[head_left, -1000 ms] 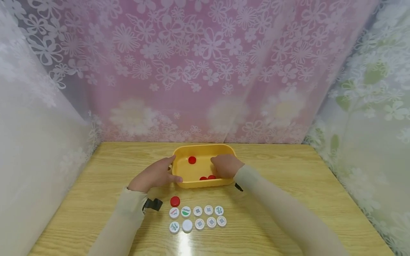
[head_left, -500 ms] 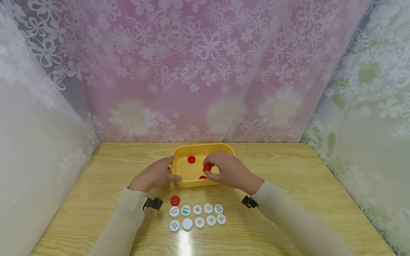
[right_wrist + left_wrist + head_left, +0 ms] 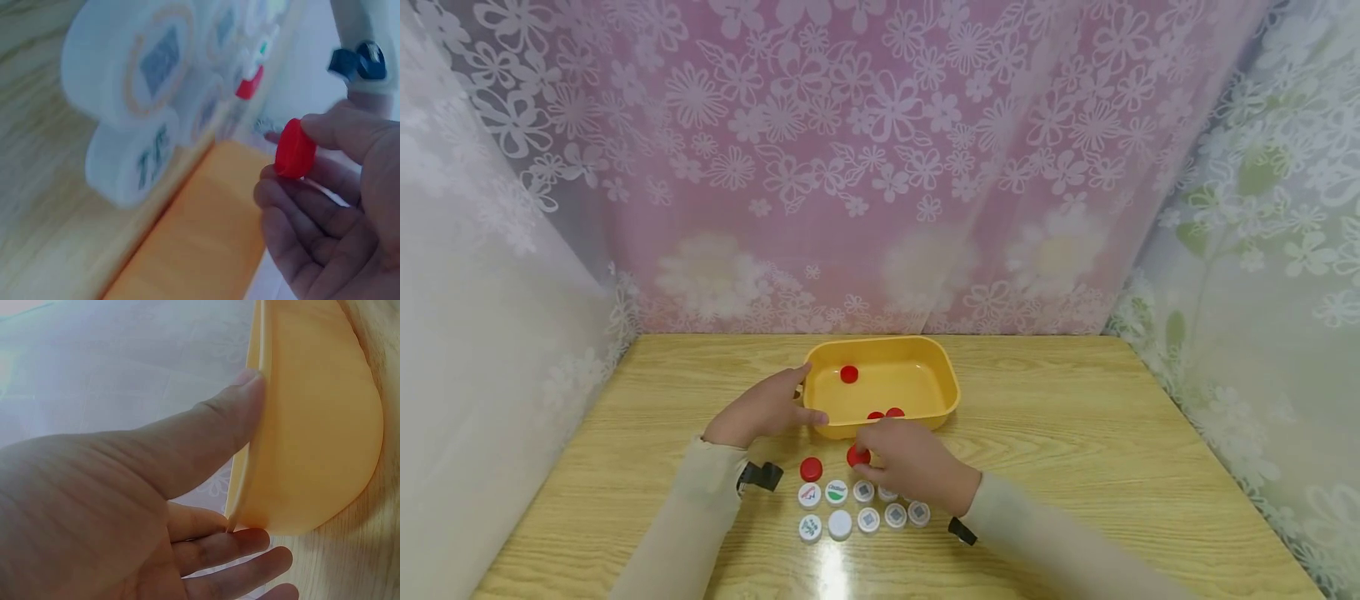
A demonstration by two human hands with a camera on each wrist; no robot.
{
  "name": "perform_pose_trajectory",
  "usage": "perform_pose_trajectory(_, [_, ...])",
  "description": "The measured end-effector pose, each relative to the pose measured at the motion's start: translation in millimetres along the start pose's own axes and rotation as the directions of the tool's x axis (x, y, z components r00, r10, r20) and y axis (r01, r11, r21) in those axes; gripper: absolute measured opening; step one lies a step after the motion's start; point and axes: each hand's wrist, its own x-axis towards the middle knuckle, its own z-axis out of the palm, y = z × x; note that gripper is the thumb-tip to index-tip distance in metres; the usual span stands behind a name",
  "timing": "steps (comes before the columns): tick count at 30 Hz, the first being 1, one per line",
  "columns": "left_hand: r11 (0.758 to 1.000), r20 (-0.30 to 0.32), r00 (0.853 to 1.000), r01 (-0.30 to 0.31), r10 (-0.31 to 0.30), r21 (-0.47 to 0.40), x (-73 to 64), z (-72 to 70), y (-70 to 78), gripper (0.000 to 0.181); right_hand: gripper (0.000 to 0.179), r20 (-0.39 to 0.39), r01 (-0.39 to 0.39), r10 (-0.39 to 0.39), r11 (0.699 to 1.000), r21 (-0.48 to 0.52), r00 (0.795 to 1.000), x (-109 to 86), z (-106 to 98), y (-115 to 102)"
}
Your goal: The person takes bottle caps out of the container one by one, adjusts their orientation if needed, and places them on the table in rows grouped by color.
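My right hand (image 3: pixel 913 462) pinches a red bottle cap (image 3: pixel 857 456) between thumb and fingers, just in front of the yellow tray (image 3: pixel 898 387). The right wrist view shows this red cap (image 3: pixel 295 150) edge-on at the fingertips. My left hand (image 3: pixel 763 408) holds the tray's left end, its thumb (image 3: pixel 250 400) over the rim and the index finger at the rim's other corner. Inside the tray lie one red cap (image 3: pixel 849 374) toward the back and two by the front wall, partly hidden. Another red cap (image 3: pixel 811 469) sits on the table, left of the held one.
Two rows of white bottle caps (image 3: pixel 840 524), several marked with printed squares or logos, lie on the wooden table (image 3: pixel 1037 433) nearer to me. My right hand covers part of the upper row. Patterned curtains (image 3: pixel 820 167) stand behind the table and along both sides.
My right hand has lifted a red cap from the tray's right part and carried it toward me and left, over the front rim. My left hand has stayed at the tray.
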Motion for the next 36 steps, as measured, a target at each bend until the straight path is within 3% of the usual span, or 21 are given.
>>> perform_pose_trajectory(13, [0.999, -0.011, 0.999, -0.047, 0.047, -0.007, 0.9, 1.7, -0.8, 0.094, 0.013, 0.144, -0.041, 0.047, 0.998, -0.047, 0.988, 20.5, 19.3, -16.9])
perform_pose_trajectory(27, [0.999, -0.008, 0.999, -0.046, 0.046, 0.001, -0.4, 1.4, -0.6, 0.094, 0.013, 0.182, 0.008, 0.024, 0.986, -0.169, 0.983, 36.4, 29.1, -15.9])
perform_pose_trajectory(36, [0.999, -0.017, 0.999, -0.047, 0.047, 0.004, -1.0, -0.1, 0.2, 0.092, 0.011, 0.204, 0.01, 0.014, 0.993, -0.117, 0.979, 37.9, 25.9, -13.6])
